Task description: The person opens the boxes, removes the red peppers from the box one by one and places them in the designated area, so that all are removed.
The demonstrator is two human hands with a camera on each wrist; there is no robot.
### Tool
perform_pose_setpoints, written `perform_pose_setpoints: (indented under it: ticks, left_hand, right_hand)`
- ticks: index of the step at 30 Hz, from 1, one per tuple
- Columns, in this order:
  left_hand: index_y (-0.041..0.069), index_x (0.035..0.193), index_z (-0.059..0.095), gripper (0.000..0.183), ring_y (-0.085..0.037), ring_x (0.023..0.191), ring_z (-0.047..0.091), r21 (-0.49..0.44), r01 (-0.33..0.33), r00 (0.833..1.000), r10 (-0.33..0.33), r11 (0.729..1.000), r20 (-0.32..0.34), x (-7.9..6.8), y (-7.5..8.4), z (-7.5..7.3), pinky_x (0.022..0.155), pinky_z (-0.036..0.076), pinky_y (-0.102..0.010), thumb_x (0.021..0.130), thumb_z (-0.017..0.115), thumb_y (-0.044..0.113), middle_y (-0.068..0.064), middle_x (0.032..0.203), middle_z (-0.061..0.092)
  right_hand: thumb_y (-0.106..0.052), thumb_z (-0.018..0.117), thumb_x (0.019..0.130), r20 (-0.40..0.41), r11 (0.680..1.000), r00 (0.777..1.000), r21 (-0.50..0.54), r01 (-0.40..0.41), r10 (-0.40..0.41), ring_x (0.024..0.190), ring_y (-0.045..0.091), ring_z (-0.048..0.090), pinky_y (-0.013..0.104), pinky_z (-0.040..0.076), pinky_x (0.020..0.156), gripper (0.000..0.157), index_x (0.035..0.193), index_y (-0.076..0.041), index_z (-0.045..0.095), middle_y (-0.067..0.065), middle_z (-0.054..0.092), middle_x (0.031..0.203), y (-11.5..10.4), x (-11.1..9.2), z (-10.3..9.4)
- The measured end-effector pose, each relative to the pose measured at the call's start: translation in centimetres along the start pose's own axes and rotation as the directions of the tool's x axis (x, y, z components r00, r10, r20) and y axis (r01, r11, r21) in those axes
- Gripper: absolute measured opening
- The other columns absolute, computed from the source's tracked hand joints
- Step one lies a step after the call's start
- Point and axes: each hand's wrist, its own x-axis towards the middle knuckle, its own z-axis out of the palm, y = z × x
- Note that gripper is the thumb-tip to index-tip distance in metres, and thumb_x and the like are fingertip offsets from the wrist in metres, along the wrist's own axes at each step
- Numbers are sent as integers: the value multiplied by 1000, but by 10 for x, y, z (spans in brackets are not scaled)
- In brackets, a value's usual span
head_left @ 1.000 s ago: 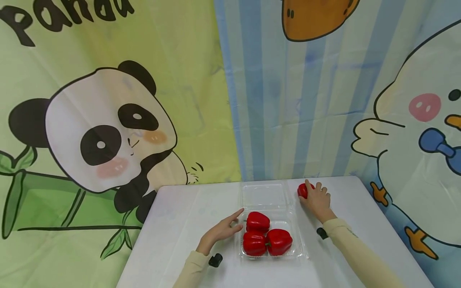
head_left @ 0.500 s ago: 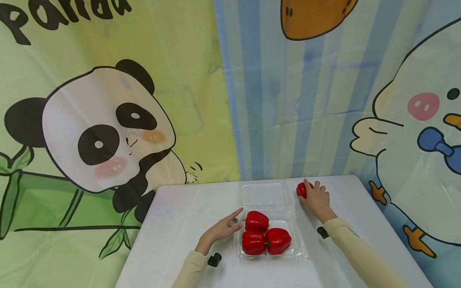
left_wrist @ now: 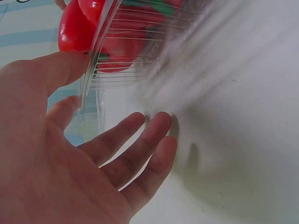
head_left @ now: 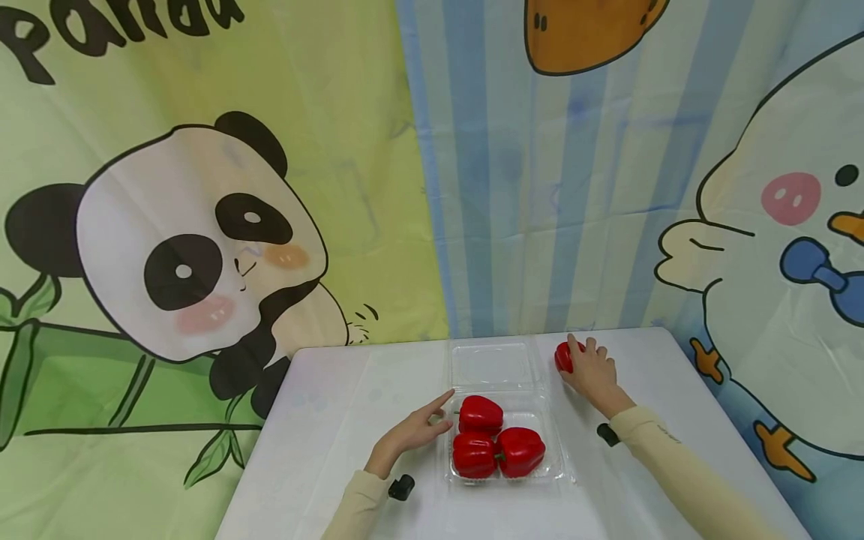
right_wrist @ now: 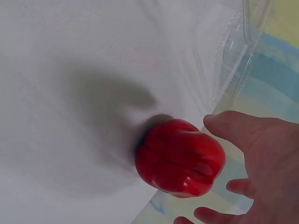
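Observation:
In the head view, my left hand (head_left: pixel 406 436) is at the left side of a clear plastic clamshell box (head_left: pixel 555 442). The left wrist view has its thumb and index fingertip at the box rim (left_wrist: pixel 93 70), with the other fingers spread loosely over the table. Inside the box sit three red bell peppers (head_left: pixel 521 452). My right hand (head_left: pixel 594 376) hovers at another red bell pepper (right_wrist: pixel 180 158) near the table's back edge. Seen from the right wrist, its thumb and fingers are spread beside that pepper, with a gap between thumb and pepper.
The box's clear lid (head_left: pixel 495 365) lies folded back toward the rear of the white table (head_left: pixel 364 390). Behind the table hangs a printed cloth with a panda (head_left: pixel 202 247) and a white bird (head_left: pixel 776 337).
The head view has shifted slightly. Both hands and all the peppers stay in nearly the same places.

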Motion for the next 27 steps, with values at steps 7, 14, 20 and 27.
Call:
perform_pose_setpoints:
  ticks: [7,14,20,27]
  left_hand:
    - [32,159,29,63,-28,108,63,-2,-4,1000,4,1000,3,-1,1,0,97,52,-57,101,55,36,-16,136,59]
    - [35,159,29,64,-28,108,63,-23,3,1000,-2,1000,9,-1,1,0,97,52,-58,101,56,37,-15,135,60]
    - [34,159,29,64,-28,108,63,-24,7,1000,-7,1000,12,-1,2,-1,97,51,-58,101,57,37,-14,134,60]
    - [34,159,29,64,-27,108,64,-13,6,1000,-6,1000,13,0,2,-1,97,52,-57,102,56,37,-14,134,61]
  right_hand:
    - [-22,82,80,-19,998,998,-36,59,-59,121,57,41,69,46,95,85,149,-1,37,37,43,133,-3,-7,-4]
    - [-24,84,77,5,992,995,-74,100,-100,123,56,40,69,46,96,85,147,-1,41,36,44,133,-9,-13,-10]
    - [-24,85,77,7,988,990,-65,139,-138,122,55,42,70,46,95,77,140,-2,47,34,44,134,-13,-18,-14]
    - [-27,83,80,-13,977,978,-55,208,-209,125,54,43,69,47,95,72,139,-3,50,32,45,137,-22,-23,-20]
